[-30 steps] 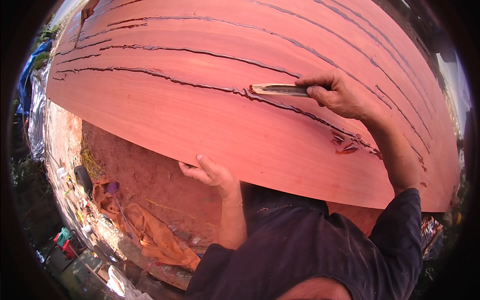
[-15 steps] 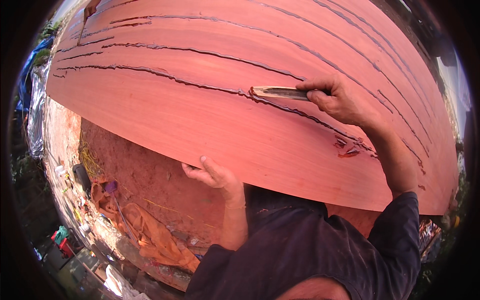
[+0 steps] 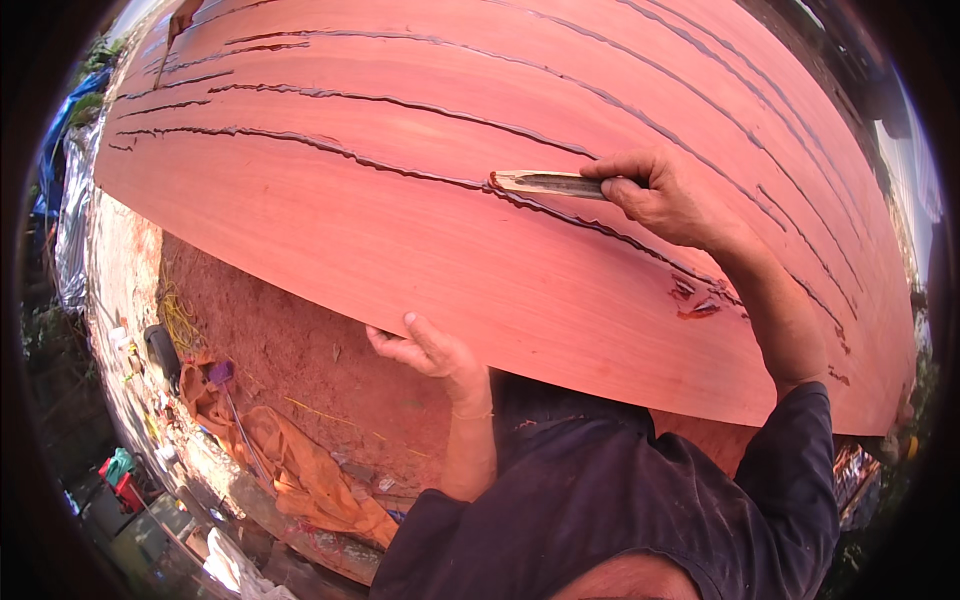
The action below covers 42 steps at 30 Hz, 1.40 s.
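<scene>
A broad sheet of reddish wood (image 3: pixel 430 240) lies in front of me, streaked lengthwise with wavy dark lines of a thick, glossy paste (image 3: pixel 420 172). My right hand (image 3: pixel 665 195) is closed around a flat wooden stick (image 3: pixel 550 184). The stick's tip, smeared reddish brown, touches the nearest long line of paste. My left hand (image 3: pixel 435 358) is at the sheet's near edge, fingers and thumb stretched apart, with the thumb tip and fingertips against the edge. Its grip, if any, under the sheet cannot be made out.
Smeared dark paste (image 3: pixel 697 298) marks the sheet below my right forearm. At the far left, another person's hand (image 3: pixel 182 18) holds a thin stick on the sheet. Reddish ground lies below the edge, with a crumpled orange cloth (image 3: pixel 310 470) and a black object (image 3: pixel 161 348).
My right hand has moved slightly left, and the stick's tip has slid left along the line of paste. My left hand stays at the edge.
</scene>
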Each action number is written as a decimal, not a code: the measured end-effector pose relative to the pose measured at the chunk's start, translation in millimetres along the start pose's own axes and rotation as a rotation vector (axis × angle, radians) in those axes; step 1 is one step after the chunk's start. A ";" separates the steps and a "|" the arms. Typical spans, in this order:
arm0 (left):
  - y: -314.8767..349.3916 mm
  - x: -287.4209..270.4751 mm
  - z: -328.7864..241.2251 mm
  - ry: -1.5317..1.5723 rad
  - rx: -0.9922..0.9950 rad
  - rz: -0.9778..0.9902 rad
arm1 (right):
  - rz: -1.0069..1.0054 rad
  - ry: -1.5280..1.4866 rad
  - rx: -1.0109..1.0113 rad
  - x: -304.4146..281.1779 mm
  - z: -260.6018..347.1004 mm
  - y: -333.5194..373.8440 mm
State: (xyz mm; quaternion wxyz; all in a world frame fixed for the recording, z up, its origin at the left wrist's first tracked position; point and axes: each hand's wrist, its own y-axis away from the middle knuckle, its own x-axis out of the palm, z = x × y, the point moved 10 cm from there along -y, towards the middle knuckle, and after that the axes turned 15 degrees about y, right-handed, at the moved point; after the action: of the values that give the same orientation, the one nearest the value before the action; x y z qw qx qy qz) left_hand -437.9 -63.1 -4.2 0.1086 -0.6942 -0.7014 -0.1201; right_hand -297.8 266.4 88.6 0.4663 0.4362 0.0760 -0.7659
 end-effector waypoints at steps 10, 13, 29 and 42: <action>2.8 3.1 -2.6 0.001 -0.008 0.006 | 0.021 -0.093 0.021 6.0 7.4 -6.2; 3.9 6.6 -5.8 -0.008 -0.006 0.026 | 0.070 -0.172 0.067 11.5 9.3 -8.1; 3.3 11.0 -13.4 -0.081 0.032 0.040 | 0.214 -0.570 0.053 29.2 83.5 -33.9; 5.7 13.7 -11.0 -0.061 -0.002 0.082 | 0.273 -0.449 0.054 31.9 74.8 -63.1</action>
State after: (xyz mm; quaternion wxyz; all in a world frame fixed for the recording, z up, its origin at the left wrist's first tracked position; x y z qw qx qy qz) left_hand -432.5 -53.6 10.7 0.0912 -0.7257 -0.6752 -0.0951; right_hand -397.6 241.5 92.1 0.5586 0.2739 -0.1096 -0.7752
